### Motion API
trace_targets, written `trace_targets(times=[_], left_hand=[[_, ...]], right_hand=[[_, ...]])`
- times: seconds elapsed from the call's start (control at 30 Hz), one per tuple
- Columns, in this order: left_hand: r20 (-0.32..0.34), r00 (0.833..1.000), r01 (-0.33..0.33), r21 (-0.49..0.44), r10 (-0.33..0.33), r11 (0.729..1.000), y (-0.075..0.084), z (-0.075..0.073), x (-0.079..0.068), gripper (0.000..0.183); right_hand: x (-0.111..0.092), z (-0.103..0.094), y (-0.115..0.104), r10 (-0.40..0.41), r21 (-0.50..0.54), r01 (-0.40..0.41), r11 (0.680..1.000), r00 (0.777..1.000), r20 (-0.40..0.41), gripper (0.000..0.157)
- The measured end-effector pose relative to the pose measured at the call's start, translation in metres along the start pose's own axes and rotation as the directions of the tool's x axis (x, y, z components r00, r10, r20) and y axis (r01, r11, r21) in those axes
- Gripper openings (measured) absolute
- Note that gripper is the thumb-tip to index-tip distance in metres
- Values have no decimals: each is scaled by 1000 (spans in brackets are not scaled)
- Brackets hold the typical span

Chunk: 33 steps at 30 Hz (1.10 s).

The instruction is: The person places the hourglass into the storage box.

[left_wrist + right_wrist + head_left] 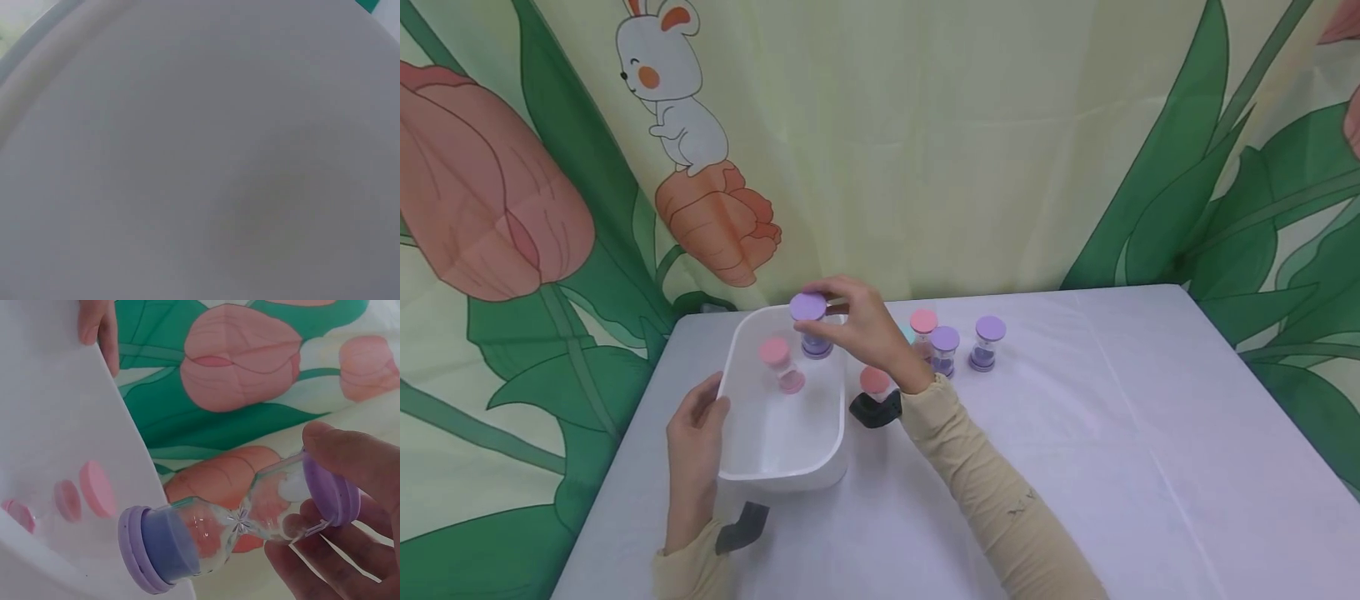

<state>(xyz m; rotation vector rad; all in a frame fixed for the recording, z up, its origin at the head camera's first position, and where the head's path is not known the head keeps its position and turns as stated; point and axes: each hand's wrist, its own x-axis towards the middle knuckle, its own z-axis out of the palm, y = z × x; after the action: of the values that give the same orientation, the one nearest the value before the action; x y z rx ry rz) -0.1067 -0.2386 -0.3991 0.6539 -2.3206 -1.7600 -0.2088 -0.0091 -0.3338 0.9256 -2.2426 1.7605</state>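
A purple-capped hourglass (240, 519) is pinched at its upper cap by my right hand (857, 321). It hangs over the far right part of a white bin (775, 478), blue-purple sand in its lower bulb. Inside the bin stands a pink-capped hourglass (782, 364), slightly tilted in the head view. My left hand (696, 429) holds the bin's left rim, thumb and fingers at the edge. Only the bin's blurred pale wall (187, 150) fills the left wrist view, so those fingers do not show there.
Right of the bin stand a pink hourglass (874, 381), another pink one (923, 321), two purple ones (944, 340) and a partly hidden teal one (908, 333). They rest on a white-covered table (1075, 433). A printed curtain (970, 150) hangs behind.
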Motion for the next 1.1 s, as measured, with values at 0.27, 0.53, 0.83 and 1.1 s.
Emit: trace_targets(times=[0.27,0.53,0.83,1.1], left_hand=[[6,1000,8,-2,-8,1000,0,0,-1,45],[4,1000,11,-17,-11,1000,0,1,0,44],[8,1000,9,-14,-9,1000,-2,1,2,43],[16,1000,25,-23,-25,999,0,0,1,46]], right_hand=[[5,9,8,38,9,-38,999,999,17,39],[9,19,18,95,-4,-95,995,995,29,40],[12,27,28,156,-12,-156,988,986,51,42],[17,35,33,188,-22,-187,982,979,80,42]])
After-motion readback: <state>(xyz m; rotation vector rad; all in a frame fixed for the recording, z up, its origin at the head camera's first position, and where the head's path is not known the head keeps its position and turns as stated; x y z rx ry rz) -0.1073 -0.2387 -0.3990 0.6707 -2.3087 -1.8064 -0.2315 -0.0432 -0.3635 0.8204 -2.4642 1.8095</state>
